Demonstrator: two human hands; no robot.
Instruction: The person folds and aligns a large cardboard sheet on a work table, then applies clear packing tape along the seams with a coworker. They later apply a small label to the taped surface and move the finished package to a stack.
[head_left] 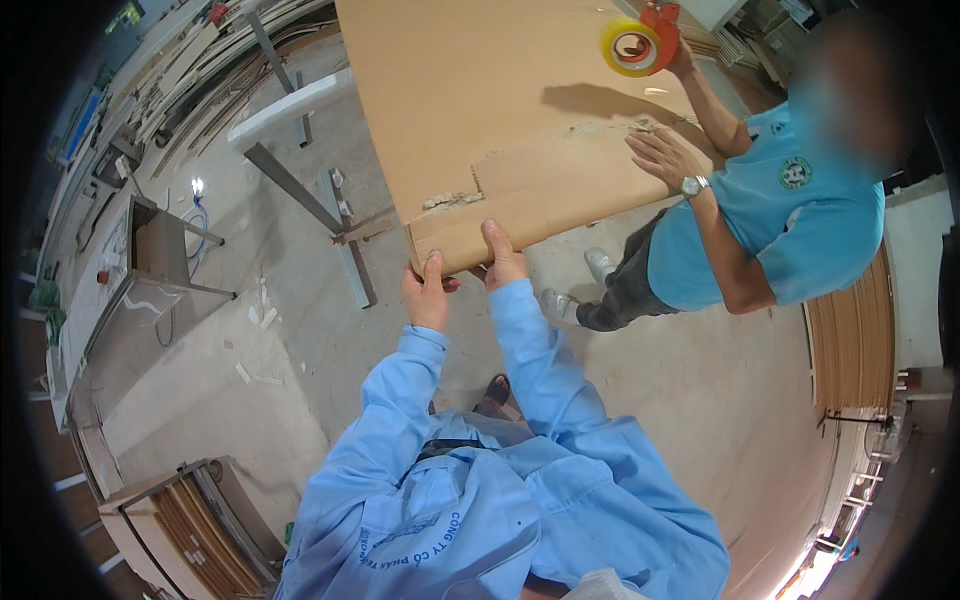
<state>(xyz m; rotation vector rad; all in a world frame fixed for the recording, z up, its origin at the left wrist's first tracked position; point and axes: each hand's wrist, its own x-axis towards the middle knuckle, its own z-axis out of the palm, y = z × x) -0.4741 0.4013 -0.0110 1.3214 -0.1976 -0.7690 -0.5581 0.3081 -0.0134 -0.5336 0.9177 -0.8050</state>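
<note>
A large brown cardboard sheet (480,90) stretches away in front of me, folded over along its near edge. My left hand (427,297) grips its near left corner, thumb on top and fingers curled underneath. Just to the right, my right hand (505,262) clasps the same edge with its thumb pressed on the upper face. Torn, ragged patches (453,201) show in the cardboard beyond my hands. At the right, a co-worker in a turquoise shirt (770,220) lays one hand (662,160) on the cardboard and raises a red tape dispenser (660,30) with a yellow tape roll (622,47).
A metal frame with a pale padded bar (290,108) stands left of the cardboard. Farther left is a table (125,260) with metal legs. Stacked boards lie at the lower left (200,520) and right (850,330). Scraps (265,318) litter the floor.
</note>
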